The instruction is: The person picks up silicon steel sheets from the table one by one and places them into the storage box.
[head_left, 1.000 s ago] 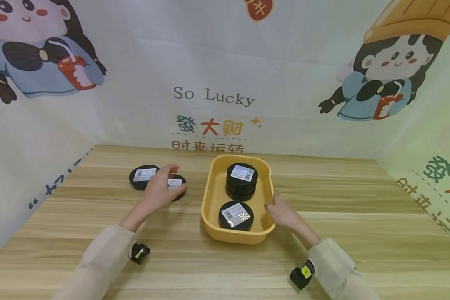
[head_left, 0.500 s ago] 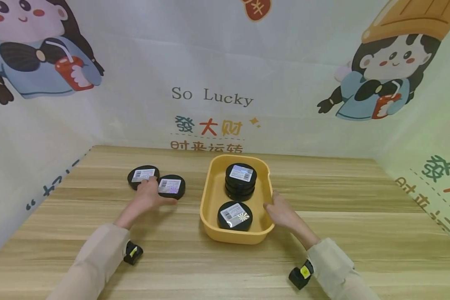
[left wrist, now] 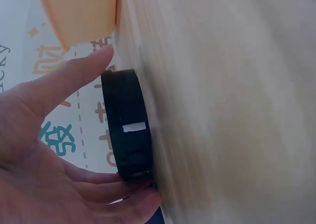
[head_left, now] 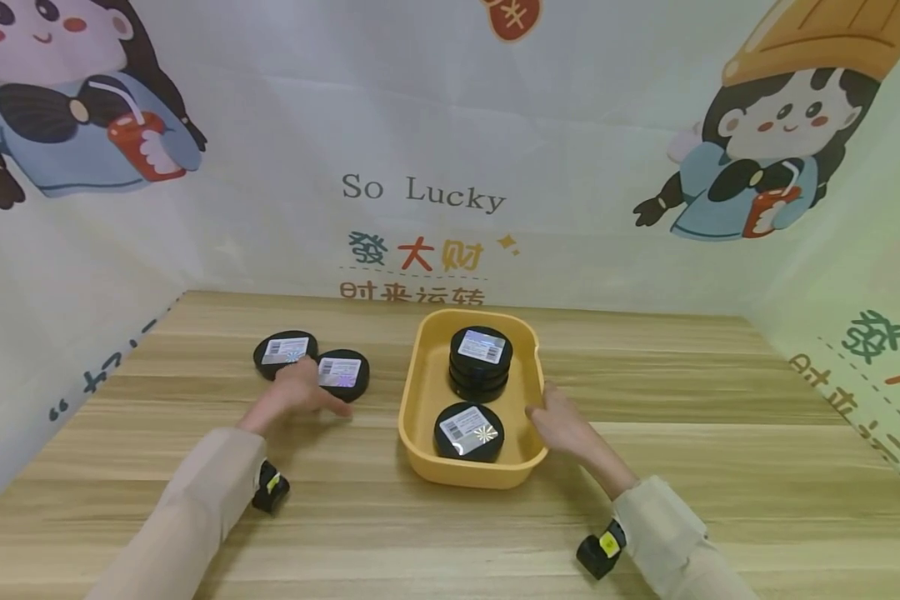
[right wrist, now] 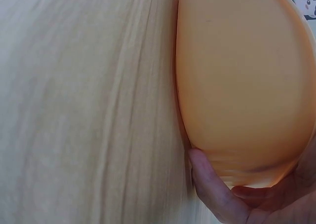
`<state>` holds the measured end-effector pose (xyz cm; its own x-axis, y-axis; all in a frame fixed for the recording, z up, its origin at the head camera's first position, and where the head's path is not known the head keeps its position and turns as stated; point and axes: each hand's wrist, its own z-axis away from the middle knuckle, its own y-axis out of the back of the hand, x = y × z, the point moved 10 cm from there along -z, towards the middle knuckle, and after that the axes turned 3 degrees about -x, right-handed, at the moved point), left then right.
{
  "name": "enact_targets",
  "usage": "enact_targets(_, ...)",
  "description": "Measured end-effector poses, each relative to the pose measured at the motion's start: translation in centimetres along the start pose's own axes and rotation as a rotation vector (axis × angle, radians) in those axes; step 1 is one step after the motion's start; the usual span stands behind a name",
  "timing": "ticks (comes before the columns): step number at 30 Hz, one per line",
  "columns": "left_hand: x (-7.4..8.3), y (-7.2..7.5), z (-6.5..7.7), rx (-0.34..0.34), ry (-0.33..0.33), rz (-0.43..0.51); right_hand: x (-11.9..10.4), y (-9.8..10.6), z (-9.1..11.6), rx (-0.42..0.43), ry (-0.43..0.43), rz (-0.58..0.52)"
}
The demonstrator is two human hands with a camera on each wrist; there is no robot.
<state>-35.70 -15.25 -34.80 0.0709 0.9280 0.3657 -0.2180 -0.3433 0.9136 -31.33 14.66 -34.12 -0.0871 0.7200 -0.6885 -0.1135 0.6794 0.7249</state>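
Two flat, round black cases lie side by side on the table at left, each with a silvery barcode label: a far one (head_left: 286, 351) and a nearer one (head_left: 342, 374). My left hand (head_left: 300, 390) is spread around the nearer case (left wrist: 127, 125); its fingers touch the left edge, while the thumb (left wrist: 94, 63) stretches out just off the opposite side. My right hand (head_left: 562, 421) grips the right wall of a yellow plastic tub (head_left: 412, 400), thumb over the rim and fingers (right wrist: 210, 179) against the outside wall.
Inside the tub stand a stack of several black cases (head_left: 480, 358) at the back and a single case (head_left: 468, 432) in front. A printed cloth backdrop (head_left: 570, 167) closes off the table's (head_left: 645, 375) back and sides.
My left hand has drawn back from over the nearer case and lowered to its left and front edge. The right hand keeps its grip on the tub, which stays in place.
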Motion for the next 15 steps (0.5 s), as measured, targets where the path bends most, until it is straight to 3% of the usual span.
enact_targets(15,-0.6,-1.1,-1.1,-0.138,0.133,-0.046,0.3,-0.1,-0.2,0.008,0.0,0.005)
